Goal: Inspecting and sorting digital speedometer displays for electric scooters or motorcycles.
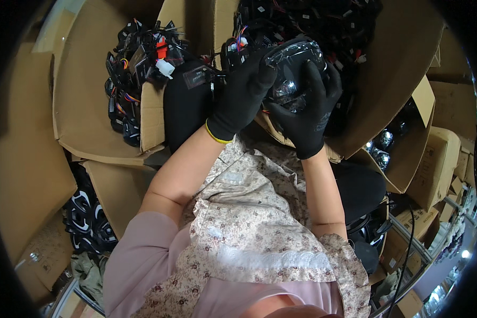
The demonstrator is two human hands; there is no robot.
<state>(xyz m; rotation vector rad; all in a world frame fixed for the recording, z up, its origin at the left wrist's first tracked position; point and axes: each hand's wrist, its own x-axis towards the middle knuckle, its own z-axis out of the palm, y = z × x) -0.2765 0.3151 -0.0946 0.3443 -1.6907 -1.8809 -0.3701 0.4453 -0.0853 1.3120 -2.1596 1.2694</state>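
Both my hands wear black gloves and hold one thing between them: a round black lamp unit with a clear glass lens (294,66). My left hand (241,95) grips its left side, with a yellow cuff edge showing at the wrist. My right hand (310,108) wraps its right and lower side, fingers spread over the lens. The unit is held up in front of an open cardboard box (403,79) full of black parts with coloured wires. A small black tag (195,77) hangs to the left of my left hand.
Another open cardboard box (85,106) at the upper left holds black wiring harnesses (138,58) with white and red plugs. More lens units (381,146) lie in a box at the right. Stacked cartons (442,159) and metal shelving (424,249) stand at the right. Black ring-shaped parts (87,217) lie at the lower left.
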